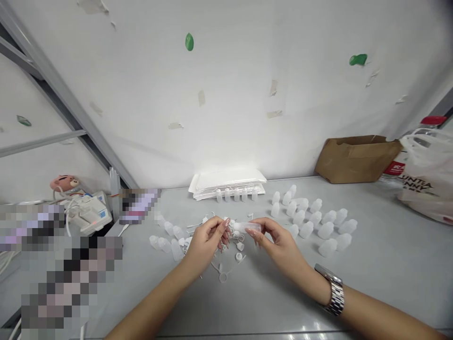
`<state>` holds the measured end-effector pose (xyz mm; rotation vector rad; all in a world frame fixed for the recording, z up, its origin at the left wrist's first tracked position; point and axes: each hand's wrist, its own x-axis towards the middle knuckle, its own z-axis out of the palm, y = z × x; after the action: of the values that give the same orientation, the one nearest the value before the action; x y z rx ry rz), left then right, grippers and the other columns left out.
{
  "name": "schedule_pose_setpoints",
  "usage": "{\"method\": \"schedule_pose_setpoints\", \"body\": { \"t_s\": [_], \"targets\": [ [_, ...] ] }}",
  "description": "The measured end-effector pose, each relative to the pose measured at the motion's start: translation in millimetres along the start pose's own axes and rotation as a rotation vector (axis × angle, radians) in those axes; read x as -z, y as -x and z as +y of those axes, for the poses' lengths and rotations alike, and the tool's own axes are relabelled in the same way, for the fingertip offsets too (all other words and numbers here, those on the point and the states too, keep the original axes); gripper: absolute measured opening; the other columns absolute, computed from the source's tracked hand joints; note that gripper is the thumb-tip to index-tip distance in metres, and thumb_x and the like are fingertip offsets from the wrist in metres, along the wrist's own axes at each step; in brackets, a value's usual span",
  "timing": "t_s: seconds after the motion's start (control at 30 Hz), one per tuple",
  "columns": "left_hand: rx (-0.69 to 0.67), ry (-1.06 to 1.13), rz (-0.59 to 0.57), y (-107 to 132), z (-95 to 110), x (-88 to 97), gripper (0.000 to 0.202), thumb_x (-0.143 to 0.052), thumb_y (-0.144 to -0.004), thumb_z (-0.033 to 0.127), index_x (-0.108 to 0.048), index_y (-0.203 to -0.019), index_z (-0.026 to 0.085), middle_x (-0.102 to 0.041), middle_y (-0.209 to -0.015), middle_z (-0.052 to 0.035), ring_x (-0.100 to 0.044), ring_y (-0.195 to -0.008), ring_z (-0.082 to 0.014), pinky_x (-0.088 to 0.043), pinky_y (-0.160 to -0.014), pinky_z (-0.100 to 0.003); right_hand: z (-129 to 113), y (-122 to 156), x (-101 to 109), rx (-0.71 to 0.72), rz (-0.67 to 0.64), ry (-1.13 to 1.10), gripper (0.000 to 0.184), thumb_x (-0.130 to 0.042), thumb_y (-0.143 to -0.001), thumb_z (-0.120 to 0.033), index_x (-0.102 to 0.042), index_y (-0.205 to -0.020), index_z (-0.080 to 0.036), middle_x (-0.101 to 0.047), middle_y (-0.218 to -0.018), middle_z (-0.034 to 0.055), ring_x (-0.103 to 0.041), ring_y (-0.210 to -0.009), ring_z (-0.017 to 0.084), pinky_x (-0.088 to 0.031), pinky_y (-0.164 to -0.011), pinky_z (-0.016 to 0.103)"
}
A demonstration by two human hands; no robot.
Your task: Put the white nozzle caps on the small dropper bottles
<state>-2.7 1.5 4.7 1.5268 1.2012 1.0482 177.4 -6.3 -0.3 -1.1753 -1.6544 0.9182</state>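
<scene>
My right hand [278, 240] is closed round a small translucent plastic bottle [244, 227], which lies sideways with its neck toward the left. At that neck, the fingertips of my left hand [209, 237] are pinched together on a small white cap [231, 225], partly hidden by the fingers. Beneath and between the hands lie loose white plastic parts: a cap [239, 256], a thin ring with a strap [222, 276] and several others. Several frosted bottles [306, 230] stand to the right of my right hand, and more bottles [169, 229] lie to the left.
A stack of white packets [228, 182] sits against the wall, with several capped bottles [237, 195] in front. At right are a brown cardboard box [357, 160] and a white plastic bag [430, 170]. White electrical boxes with cables [90, 212] stand at left, near blurred-out items.
</scene>
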Motion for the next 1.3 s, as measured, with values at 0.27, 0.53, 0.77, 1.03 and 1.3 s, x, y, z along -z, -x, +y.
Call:
{"method": "schedule_pose_setpoints", "body": {
  "t_s": [0.27,0.53,0.77,1.03,1.3],
  "targets": [
    [-0.127,-0.903,0.065,-27.5,42.4,56.8,0.031,-0.035,-0.087,0.038,-0.055,-0.070,0.021,-0.062,-0.072,-0.0011,-0.056,-0.067,-0.0168,-0.038,-0.059,-0.026,-4.6,-0.7,6.1,0.011,-0.048,-0.037,0.031,-0.050,-0.085,-0.037,-0.053,-0.111,-0.021,-0.056,-0.079,0.0016,-0.055,-0.074,0.015,-0.047,-0.071,0.029],
    [-0.056,-1.355,0.063,-81.7,28.3,74.2,0.031,-0.034,-0.088,0.031,-0.060,-0.077,0.018,-0.067,-0.086,-0.0091,-0.060,-0.079,-0.0219,-0.037,-0.060,-0.026,-2.4,1.7,4.5,0.060,-0.097,0.000,0.027,-0.049,-0.086,-0.034,-0.053,-0.109,-0.020,-0.057,-0.080,0.0025,-0.055,-0.074,0.015,-0.047,-0.072,0.031],
    [-0.042,-1.393,0.047,-105.2,16.6,65.5,0.033,-0.033,-0.089,0.029,-0.062,-0.083,0.016,-0.068,-0.092,-0.0121,-0.062,-0.082,-0.0228,-0.040,-0.063,-0.027,0.2,1.5,3.7,0.084,-0.121,0.032,0.027,-0.048,-0.087,-0.035,-0.053,-0.109,-0.020,-0.058,-0.079,0.0027,-0.055,-0.073,0.015,-0.047,-0.071,0.031],
    [-0.042,-1.368,0.043,-108.9,14.6,62.3,0.041,-0.029,-0.090,0.039,-0.061,-0.082,0.016,-0.068,-0.090,-0.0116,-0.062,-0.082,-0.0231,-0.039,-0.061,-0.026,0.9,1.4,4.1,0.078,-0.144,0.026,0.031,-0.046,-0.087,-0.040,-0.052,-0.109,-0.019,-0.058,-0.079,0.0029,-0.056,-0.074,0.016,-0.046,-0.072,0.032],
    [-0.018,-1.311,0.105,-100.6,23.2,67.2,0.047,-0.027,-0.088,0.047,-0.060,-0.076,0.016,-0.068,-0.085,-0.0120,-0.062,-0.077,-0.0233,-0.037,-0.059,-0.026,-3.2,-2.9,14.9,0.204,-0.113,0.209,0.024,-0.043,-0.090,-0.034,-0.055,-0.105,-0.020,-0.060,-0.082,0.0040,-0.057,-0.075,0.017,-0.047,-0.071,0.032]
  ]
}}
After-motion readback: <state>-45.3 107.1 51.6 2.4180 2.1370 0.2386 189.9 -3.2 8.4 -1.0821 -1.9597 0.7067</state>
